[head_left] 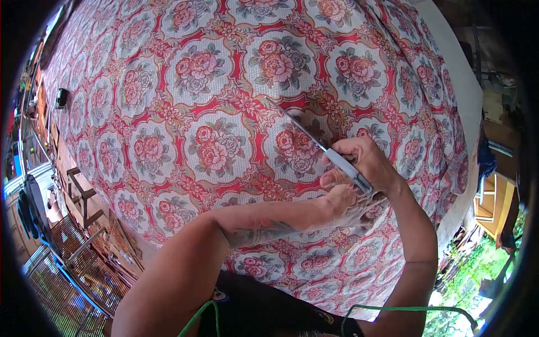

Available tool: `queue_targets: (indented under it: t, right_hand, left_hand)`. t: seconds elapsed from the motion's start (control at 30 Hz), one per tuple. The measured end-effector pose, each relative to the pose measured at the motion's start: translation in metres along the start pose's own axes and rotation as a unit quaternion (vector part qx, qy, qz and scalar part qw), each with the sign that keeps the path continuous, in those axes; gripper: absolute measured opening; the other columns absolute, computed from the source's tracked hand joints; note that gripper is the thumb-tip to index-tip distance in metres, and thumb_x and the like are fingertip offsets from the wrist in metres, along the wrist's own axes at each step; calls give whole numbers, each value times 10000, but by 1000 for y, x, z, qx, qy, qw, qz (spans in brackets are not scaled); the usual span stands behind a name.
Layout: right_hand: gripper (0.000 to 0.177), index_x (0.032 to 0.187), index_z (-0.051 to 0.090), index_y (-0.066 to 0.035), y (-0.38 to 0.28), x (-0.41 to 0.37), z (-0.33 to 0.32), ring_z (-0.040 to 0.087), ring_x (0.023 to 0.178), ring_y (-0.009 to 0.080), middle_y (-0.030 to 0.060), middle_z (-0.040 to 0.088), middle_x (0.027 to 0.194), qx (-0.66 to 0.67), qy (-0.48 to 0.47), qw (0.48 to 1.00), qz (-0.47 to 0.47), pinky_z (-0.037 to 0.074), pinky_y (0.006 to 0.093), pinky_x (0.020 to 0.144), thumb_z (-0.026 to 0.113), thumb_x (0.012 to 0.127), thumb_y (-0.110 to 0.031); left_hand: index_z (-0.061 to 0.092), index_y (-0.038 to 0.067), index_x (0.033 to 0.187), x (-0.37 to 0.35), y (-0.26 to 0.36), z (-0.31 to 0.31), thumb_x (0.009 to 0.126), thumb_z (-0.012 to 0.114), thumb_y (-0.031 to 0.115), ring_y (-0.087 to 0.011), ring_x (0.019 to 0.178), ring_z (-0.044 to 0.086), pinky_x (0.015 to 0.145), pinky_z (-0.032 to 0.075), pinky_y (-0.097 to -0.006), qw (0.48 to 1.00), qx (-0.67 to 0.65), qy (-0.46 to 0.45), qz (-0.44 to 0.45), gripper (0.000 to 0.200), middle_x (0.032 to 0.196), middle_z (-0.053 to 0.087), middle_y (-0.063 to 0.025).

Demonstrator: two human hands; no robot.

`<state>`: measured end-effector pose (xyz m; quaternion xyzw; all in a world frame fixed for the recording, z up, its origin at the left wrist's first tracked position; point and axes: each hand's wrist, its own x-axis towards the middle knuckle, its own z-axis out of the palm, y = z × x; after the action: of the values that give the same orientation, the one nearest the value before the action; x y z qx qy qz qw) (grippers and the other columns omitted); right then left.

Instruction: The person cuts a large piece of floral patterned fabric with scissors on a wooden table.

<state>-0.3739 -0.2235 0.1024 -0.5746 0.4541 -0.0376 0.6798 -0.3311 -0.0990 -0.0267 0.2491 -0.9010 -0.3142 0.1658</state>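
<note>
A utility knife [343, 164] with a pale grey handle and a long extended blade slants up and left over floral fabric [220, 147]. My right hand [371, 163] is closed round the handle from the right side. My left hand [341, 196] reaches across from the left and is closed at the lower part of the same handle, its thumb beside it and its other fingers mostly hidden. The blade's tip overlaps the red and white rose pattern. A dark shadow falls on the fabric next to the blade.
The fabric spreads over a broad surface, with folds toward the right. A small black object [61, 98] lies by its left edge. On the left are a wooden frame [84, 196] and a slatted bench [67, 264]; yellow wooden shelving [494, 205] stands at right. Green cords [404, 308] cross the bottom.
</note>
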Motion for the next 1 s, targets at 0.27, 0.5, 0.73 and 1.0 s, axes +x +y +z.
queue_targets:
  t: [0.27, 0.5, 0.73, 1.0]
  right_hand:
    - [397, 945, 728, 42, -6, 1, -7, 653, 710, 63, 71, 741, 778, -148, -3, 989, 9, 496, 223, 623, 931, 723, -218]
    - [388, 937, 736, 30, -7, 2, -3, 623, 657, 56, 71, 746, 780, -81, 23, 996, -19, 484, 226, 583, 938, 712, -215]
    - [478, 1002, 711, 28, -22, 37, 7, 638, 615, 67, 94, 744, 804, -25, -3, 999, -19, 495, 204, 519, 935, 709, -275]
    - [425, 798, 718, -12, -34, 39, 8, 512, 596, 30, -25, 630, 653, -25, 11, 1000, -13, 382, 234, 518, 932, 714, -369]
  left_hand:
    - [349, 76, 1536, 1, 6, -34, 970, 419, 650, -291, 1473, 329, 1246, 187, -490, 997, 28, -73, 2, 809, 1570, 378, -135]
    - [336, 76, 1543, -1, 6, -49, 944, 466, 654, -293, 1489, 294, 1257, 162, -481, 999, 24, -24, 3, 843, 1588, 348, -125]
    - [312, 92, 1568, 0, 7, -56, 944, 431, 635, -255, 1511, 247, 1248, 131, -492, 992, 118, -42, 29, 836, 1624, 310, -72]
    - [301, 101, 1575, 2, 4, -70, 984, 324, 667, -245, 1539, 171, 1266, 73, -491, 986, 154, -60, 34, 819, 1649, 249, -72]
